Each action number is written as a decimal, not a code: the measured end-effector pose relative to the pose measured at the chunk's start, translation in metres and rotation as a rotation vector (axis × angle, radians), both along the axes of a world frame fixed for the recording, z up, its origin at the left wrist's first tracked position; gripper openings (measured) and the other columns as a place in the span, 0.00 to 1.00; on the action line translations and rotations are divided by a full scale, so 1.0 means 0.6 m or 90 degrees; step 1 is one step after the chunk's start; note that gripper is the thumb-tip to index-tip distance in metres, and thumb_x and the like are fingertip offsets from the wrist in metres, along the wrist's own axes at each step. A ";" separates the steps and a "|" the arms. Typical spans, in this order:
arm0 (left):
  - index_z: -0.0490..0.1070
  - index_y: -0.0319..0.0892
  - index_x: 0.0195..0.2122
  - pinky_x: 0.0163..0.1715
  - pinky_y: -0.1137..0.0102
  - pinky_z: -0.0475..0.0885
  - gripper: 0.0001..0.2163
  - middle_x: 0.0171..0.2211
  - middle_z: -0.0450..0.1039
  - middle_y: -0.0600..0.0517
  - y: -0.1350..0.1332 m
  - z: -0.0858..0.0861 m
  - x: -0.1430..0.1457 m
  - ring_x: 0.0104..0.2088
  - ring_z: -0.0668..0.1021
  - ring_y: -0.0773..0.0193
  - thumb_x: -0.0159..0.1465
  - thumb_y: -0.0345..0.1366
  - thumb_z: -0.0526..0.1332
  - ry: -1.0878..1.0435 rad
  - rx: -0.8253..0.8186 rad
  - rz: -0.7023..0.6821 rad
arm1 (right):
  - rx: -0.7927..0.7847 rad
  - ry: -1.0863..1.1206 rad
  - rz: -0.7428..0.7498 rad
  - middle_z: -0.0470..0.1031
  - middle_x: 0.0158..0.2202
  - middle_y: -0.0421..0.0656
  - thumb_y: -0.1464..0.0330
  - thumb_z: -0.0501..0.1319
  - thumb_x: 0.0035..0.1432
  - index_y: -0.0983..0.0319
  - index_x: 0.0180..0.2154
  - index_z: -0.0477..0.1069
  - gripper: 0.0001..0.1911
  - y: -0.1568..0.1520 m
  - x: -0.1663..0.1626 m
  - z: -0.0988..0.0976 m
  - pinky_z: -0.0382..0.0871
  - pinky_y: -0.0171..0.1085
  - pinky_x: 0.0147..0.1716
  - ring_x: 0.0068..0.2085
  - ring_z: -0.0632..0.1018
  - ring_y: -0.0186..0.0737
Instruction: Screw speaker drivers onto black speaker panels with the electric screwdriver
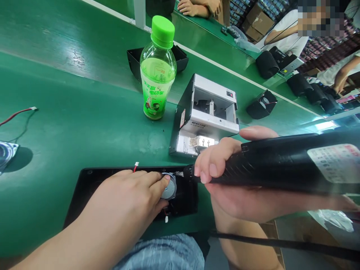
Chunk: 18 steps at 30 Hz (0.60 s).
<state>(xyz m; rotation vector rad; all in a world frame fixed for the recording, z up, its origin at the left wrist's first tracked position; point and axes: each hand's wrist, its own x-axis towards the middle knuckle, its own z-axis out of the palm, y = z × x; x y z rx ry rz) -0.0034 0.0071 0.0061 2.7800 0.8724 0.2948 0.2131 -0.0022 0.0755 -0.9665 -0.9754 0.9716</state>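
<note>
My right hand (pixel 225 176) is wrapped round a black electric screwdriver (pixel 277 161), which lies nearly level and points left. Its bit (pixel 179 174) reaches the upper edge of a small round speaker (pixel 169 190) with a silver back. My left hand (pixel 132 195) grips that speaker between thumb and fingers and presses it into a shallow black plastic housing (pixel 188 197). Red wires with white plugs stick out above and below this hand; one plug (pixel 166 219) hangs at the housing's near edge. Most of the housing's left half is hidden under my left hand.
Behind the housing stands a silver and black screw feeder (pixel 208 116), with a green drink bottle (pixel 157 71) left of it. Another black housing (pixel 181 60) sits behind the bottle. A loose speaker (pixel 7 153) lies far left. Other people work across the green bench (pixel 70 93).
</note>
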 end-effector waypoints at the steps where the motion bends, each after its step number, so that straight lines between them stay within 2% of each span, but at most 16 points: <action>1: 0.84 0.45 0.49 0.34 0.59 0.79 0.09 0.43 0.89 0.48 0.002 0.000 0.001 0.37 0.89 0.51 0.72 0.36 0.65 0.004 -0.013 0.003 | 0.010 0.015 0.002 0.79 0.20 0.38 0.33 0.67 0.56 0.50 0.42 0.78 0.30 0.002 -0.006 -0.001 0.74 0.47 0.21 0.18 0.75 0.46; 6: 0.85 0.46 0.50 0.39 0.58 0.81 0.09 0.47 0.89 0.48 0.015 0.004 0.011 0.42 0.90 0.48 0.70 0.37 0.70 0.034 -0.102 0.010 | 0.073 0.052 0.031 0.79 0.20 0.40 0.34 0.68 0.57 0.55 0.38 0.83 0.32 0.011 -0.028 -0.023 0.69 0.42 0.16 0.17 0.74 0.43; 11: 0.85 0.45 0.53 0.43 0.55 0.83 0.13 0.47 0.89 0.48 0.021 0.018 0.018 0.44 0.90 0.46 0.68 0.36 0.75 0.091 -0.164 0.022 | 0.095 0.069 0.057 0.79 0.22 0.40 0.35 0.71 0.55 0.55 0.41 0.85 0.31 0.017 -0.035 -0.051 0.70 0.40 0.17 0.18 0.75 0.42; 18: 0.84 0.47 0.55 0.45 0.54 0.82 0.14 0.47 0.88 0.49 0.019 0.021 0.017 0.46 0.90 0.46 0.69 0.35 0.74 0.097 -0.180 0.034 | 0.122 0.079 0.018 0.77 0.19 0.37 0.31 0.69 0.51 0.57 0.39 0.84 0.37 0.017 -0.050 -0.065 0.66 0.36 0.16 0.16 0.72 0.38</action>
